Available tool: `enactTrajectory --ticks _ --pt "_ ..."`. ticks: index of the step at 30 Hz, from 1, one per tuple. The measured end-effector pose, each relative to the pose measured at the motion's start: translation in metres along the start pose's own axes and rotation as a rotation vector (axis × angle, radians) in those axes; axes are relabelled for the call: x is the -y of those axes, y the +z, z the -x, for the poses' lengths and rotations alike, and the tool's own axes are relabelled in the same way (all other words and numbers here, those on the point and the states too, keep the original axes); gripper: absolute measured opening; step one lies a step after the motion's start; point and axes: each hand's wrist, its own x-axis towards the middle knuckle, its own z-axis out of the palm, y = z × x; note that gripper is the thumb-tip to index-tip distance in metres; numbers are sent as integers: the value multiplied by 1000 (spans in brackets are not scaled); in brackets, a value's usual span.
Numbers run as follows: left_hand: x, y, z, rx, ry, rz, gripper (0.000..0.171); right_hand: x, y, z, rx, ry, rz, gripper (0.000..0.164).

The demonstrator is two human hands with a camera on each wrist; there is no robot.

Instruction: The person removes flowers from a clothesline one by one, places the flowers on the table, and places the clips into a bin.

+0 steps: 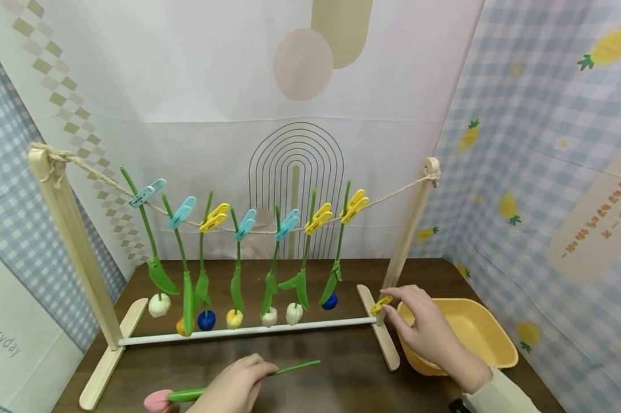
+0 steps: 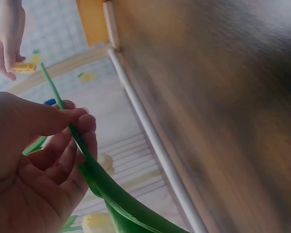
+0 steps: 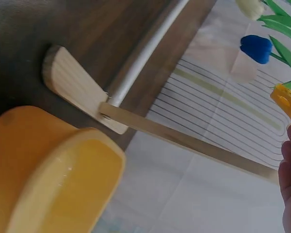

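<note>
My left hand [image 1: 236, 385] pinches the green stem of a pink artificial tulip [image 1: 157, 401] between thumb and fingers. The stem's bare end points right, and the bloom lies to the left of the hand. In the left wrist view the green leaf [image 2: 131, 208] runs down from the fingers. My right hand [image 1: 425, 324] holds a yellow clothespin [image 1: 381, 304] at its fingertips, beside the right foot of a wooden stand. On the stand's rope [image 1: 258, 232], several tulips hang bloom-down, each gripped by a blue or yellow clothespin, among them a dark blue tulip [image 1: 329, 301] at the right end.
The wooden stand has a left post [image 1: 78, 246], a right post [image 1: 410, 229] and a white crossbar [image 1: 248, 331] low between them. A yellow basin [image 1: 488, 332] stands right of the stand, under my right forearm. Cloth with printed patterns covers the walls behind.
</note>
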Motion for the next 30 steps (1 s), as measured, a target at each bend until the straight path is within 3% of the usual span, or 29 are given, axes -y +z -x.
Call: enactTrajectory --ticks 4,12,23,30 --pt "8 2 5 49 -38 7 23 -3 4 7 -1 3 -2 32" --pt "23 6 11 102 -90 -4 16 -9 11 30 30 134 36 25" --pt "39 7 14 144 -148 6 13 -22 16 58 -38 178 54 30" --pt "47 10 15 190 -158 -11 10 -33 13 71 -49 275 111 28"
